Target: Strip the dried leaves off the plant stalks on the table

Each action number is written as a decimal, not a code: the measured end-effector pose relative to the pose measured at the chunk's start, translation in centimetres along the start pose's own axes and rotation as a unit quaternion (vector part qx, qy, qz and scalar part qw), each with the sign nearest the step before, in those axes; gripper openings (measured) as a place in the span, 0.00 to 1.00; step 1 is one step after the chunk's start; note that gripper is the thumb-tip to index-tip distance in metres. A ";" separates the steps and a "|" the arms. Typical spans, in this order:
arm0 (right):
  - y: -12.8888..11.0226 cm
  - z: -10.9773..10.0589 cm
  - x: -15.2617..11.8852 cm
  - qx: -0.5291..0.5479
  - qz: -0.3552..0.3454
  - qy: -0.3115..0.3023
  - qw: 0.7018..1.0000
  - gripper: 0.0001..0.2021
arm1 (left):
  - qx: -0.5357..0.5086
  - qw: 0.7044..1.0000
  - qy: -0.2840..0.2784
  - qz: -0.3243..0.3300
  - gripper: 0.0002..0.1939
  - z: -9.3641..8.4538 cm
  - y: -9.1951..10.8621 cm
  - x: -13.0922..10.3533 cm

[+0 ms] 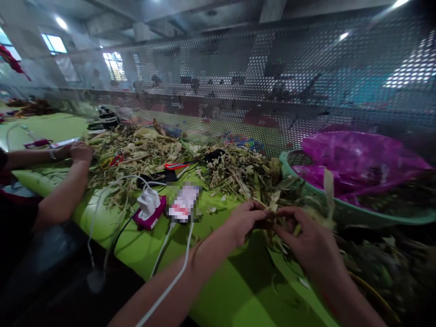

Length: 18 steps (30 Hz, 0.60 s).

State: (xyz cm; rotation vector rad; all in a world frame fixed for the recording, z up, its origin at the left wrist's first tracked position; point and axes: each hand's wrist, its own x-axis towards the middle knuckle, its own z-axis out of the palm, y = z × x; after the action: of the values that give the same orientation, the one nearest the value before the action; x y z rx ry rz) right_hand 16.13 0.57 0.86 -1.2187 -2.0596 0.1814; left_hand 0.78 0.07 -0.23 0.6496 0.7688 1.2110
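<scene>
My left hand [250, 220] and my right hand [308, 234] meet over the front of the green table [221, 272]. Between their fingertips is a piece of dried plant [273, 203], with pale strips of leaf sticking up and hanging down. Left thumb and fingers are pinched together at one end. The right thumb and fingers close on the other side, partly hiding what they grip. Just behind my hands lies a heap of dry stalks and leaves [235, 179]. A white cable [185, 261] runs across my left forearm.
Left of my arm lie a phone [184, 204] and a magenta power block [151, 218] with white plugs. Beyond are a red cutter [175, 166] and scissors [112, 162]. A green basin [347, 209] holds a purple bag [368, 159]. A co-worker's hand [81, 153] is at left.
</scene>
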 end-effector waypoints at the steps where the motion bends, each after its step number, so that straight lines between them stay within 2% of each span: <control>1: 0.0 0.0 0.0 -0.005 -0.002 0.003 1.000 0.11 | 0.003 1.000 -0.005 0.002 0.05 0.0 0.0 -0.1; 8: -0.4 -0.2 -0.3 -0.010 0.039 -0.005 0.999 0.12 | 0.034 0.999 -0.012 0.001 0.05 -0.1 0.3 -0.6; 11: -0.6 -0.5 -0.2 0.012 0.049 0.001 0.999 0.10 | 0.070 0.997 -0.027 0.024 0.04 -0.3 0.1 -0.5; 16: -0.6 -0.6 0.0 0.000 0.022 0.009 1.000 0.11 | 0.149 0.985 -0.019 0.084 0.03 -0.9 -0.6 0.4; 18: -0.5 -0.5 0.1 -0.009 0.004 0.010 1.000 0.11 | 0.153 0.985 -0.008 0.077 0.04 -1.1 -0.6 0.8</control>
State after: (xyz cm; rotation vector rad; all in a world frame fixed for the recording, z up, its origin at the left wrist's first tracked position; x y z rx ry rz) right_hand 16.08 0.26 1.47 -1.2353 -2.0439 0.1553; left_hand 0.41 0.70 -1.48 0.9854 0.9144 1.2361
